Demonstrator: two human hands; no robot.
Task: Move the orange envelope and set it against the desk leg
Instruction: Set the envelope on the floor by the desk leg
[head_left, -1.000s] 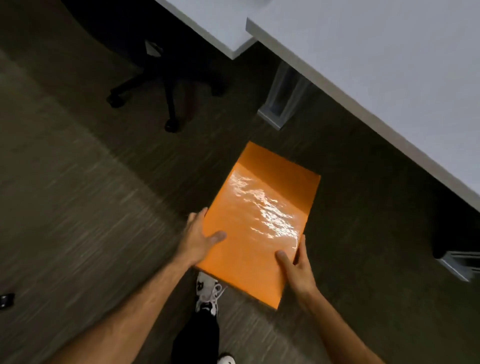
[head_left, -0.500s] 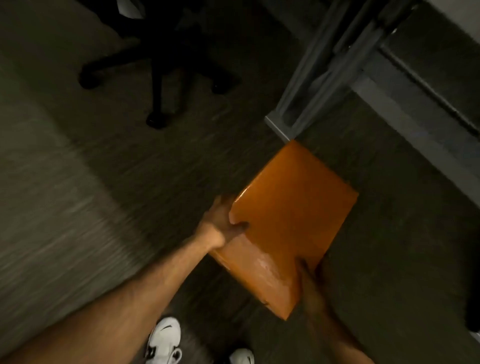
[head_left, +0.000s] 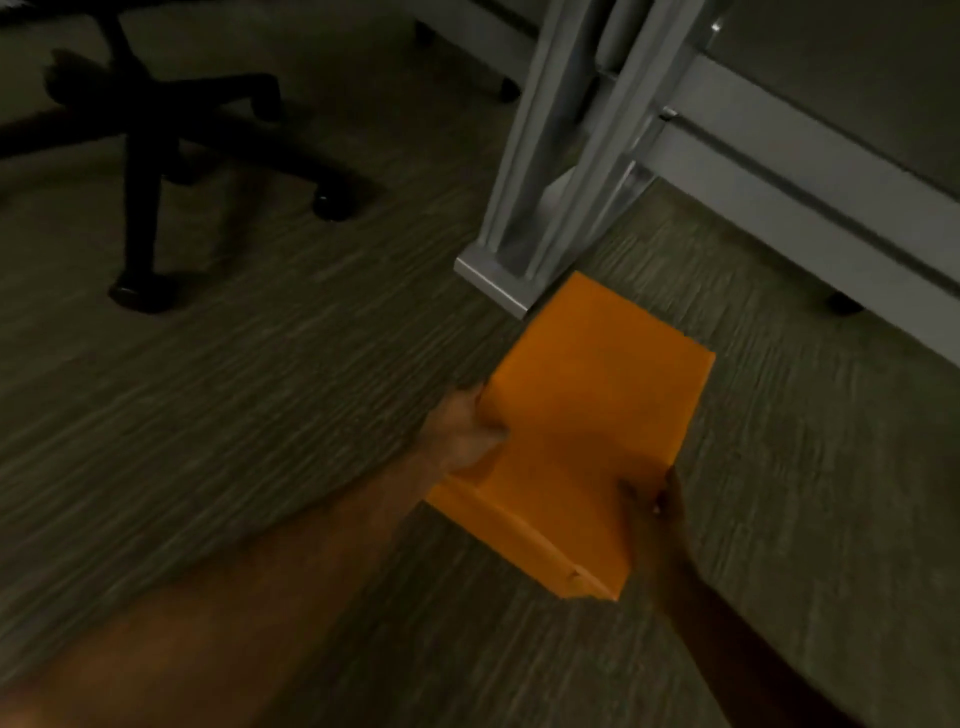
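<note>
Dim striped carpet (head_left: 218, 415) fills the head view, an office chair base (head_left: 156, 156) well off to the left. Both hands grip the orange envelope (head_left: 582, 415): the left hand (head_left: 462, 436) with fingers clenched on its left edge, the right hand (head_left: 657, 499) with fingers pinching the near right edge. Half a second ago the envelope was short of the desk leg (head_left: 550, 171); now its far corner sits just beside the leg's metal foot (head_left: 493, 280), ahead of the fingers. Whether it touches is unclear. Judging by this, only leaning it upright and letting go remain.
</note>
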